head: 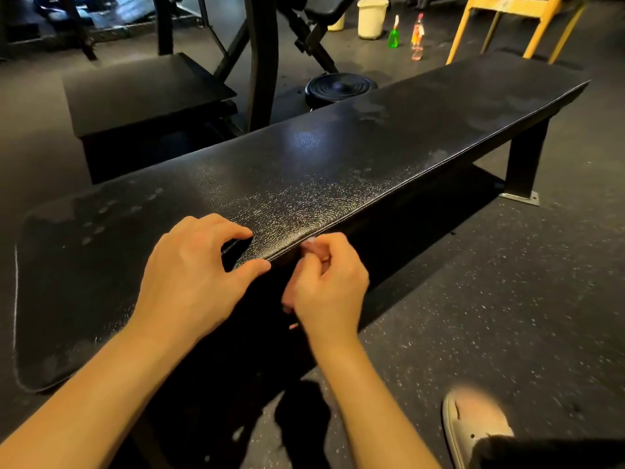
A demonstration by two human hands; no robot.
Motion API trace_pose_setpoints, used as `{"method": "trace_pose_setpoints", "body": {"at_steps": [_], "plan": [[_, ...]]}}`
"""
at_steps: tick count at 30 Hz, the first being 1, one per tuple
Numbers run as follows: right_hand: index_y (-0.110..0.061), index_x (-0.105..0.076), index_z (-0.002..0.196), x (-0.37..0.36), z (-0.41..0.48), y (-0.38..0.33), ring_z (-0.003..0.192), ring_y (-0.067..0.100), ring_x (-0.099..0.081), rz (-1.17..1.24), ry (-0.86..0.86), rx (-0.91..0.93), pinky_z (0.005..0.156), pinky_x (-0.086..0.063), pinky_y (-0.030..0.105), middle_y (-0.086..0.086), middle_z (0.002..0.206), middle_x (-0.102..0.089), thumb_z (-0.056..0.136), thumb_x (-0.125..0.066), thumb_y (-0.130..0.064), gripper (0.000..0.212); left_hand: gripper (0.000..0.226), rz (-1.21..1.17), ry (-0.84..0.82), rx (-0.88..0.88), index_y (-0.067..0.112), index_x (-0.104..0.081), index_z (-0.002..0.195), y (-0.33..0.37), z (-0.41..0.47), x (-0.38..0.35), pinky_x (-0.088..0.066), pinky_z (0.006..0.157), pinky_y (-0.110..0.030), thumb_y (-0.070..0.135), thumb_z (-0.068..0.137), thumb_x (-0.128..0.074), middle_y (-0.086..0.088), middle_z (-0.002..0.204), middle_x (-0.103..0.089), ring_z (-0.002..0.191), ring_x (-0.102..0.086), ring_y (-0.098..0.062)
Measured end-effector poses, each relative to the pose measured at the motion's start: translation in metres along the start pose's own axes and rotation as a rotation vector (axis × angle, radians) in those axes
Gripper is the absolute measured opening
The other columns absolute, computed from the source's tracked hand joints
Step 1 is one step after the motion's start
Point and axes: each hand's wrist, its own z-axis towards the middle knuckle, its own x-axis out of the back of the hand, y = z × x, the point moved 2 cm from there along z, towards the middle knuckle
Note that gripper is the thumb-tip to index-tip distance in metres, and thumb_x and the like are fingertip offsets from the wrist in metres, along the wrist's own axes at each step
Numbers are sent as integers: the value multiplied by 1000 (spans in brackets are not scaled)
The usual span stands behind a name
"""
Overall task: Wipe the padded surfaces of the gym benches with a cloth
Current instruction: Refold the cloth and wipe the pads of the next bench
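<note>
A long black padded bench (389, 137) runs from near left to far right, its textured top shiny with damp patches. At its near edge my left hand (189, 279) rests on the pad with curled fingers, index and thumb pinching a fold of dark cloth (236, 248) that barely stands out from the pad. My right hand (328, 282) is just beside it at the stitched front seam, fingertips pinching the same dark material where it hangs over the bench's side. The cloth's full outline is lost against the black.
A second black padded bench (135, 93) stands behind on the left by a machine frame. A weight plate (340, 86), white buckets (372, 16), a green spray bottle (394, 33), an orange bottle (417, 37) and a yellow stand (514, 15) are on the far floor. My shoe (473, 424) is at lower right.
</note>
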Motion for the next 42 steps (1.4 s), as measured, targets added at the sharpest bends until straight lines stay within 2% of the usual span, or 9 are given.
{"method": "trace_pose_setpoints", "body": {"at_steps": [9, 12, 16, 21, 24, 28, 32, 35, 42], "plan": [[-18, -56, 95, -3, 16, 11, 95, 15, -63, 103, 205, -356, 81, -47, 31, -6, 96, -66, 98, -57, -18, 4, 47, -15, -15, -18, 29, -72, 116, -1, -3, 3, -46, 90, -40, 58, 80, -72, 13, 111, -68, 105, -54, -16], [-23, -56, 95, -13, -17, -14, 89, 13, -65, 123, 133, -244, 79, -51, 34, -8, 92, -67, 100, -58, -35, 13, 46, -18, -8, -13, 30, -73, 114, -1, -3, 2, -46, 85, -40, 59, 78, -72, 14, 108, -68, 101, -54, -15], [-18, -54, 91, -11, -11, -8, 85, 17, -63, -3, 73, -85, 73, -45, 32, -3, 89, -65, 101, -57, -24, 12, 47, -15, -14, -22, 30, -73, 113, -2, -1, 2, -47, 84, -41, 61, 78, -70, 13, 109, -69, 100, -54, -15], [-10, -48, 91, 25, 69, 26, 65, -2, -59, -77, 209, -388, 59, -41, 18, 5, 80, -59, 105, -47, -12, 14, 50, -48, -15, -21, 27, -73, 115, -2, -3, 2, -48, 89, -42, 61, 78, -71, 14, 110, -69, 103, -56, -15], [-13, -52, 94, 8, 28, 3, 74, 4, -59, -46, 156, -248, 68, -36, 23, -7, 77, -56, 104, -48, -11, 11, 48, -43, -15, -8, 29, -73, 113, -2, 0, 1, -46, 88, -41, 60, 76, -73, 15, 107, -68, 101, -55, -15], [-15, -54, 94, -15, -25, -10, 83, 19, -57, -59, -42, 12, 73, -44, 35, 0, 92, -60, 102, -50, -17, 9, 46, -9, -1, 10, 30, -74, 112, 0, 2, 1, -45, 86, -39, 57, 75, -77, 14, 106, -67, 101, -55, -15], [-18, -44, 82, 8, 48, 25, 71, 17, -53, -130, 160, -247, 68, -31, 35, -4, 75, -54, 103, -47, -16, 21, 45, -31, -49, -23, 29, -72, 118, -2, -5, 4, -44, 94, -37, 54, 81, -74, 16, 115, -67, 109, -55, -14], [-17, -46, 93, 18, 57, 26, 79, 9, -57, -94, 172, -358, 75, -39, 36, -8, 80, -54, 105, -45, -17, 13, 42, -105, -79, 3, 34, -69, 125, -9, -11, 17, -40, 100, -32, 43, 85, -78, 18, 116, -60, 116, -54, -11], [-20, -56, 102, -28, -102, -47, 92, 18, -60, 66, -354, 31, 80, -45, 31, -2, 102, -62, 98, -52, -18, 7, 46, -45, -191, 26, 32, -72, 117, -33, -15, 47, -46, 95, -36, 50, 75, -80, 16, 109, -62, 110, -56, -12]]}}
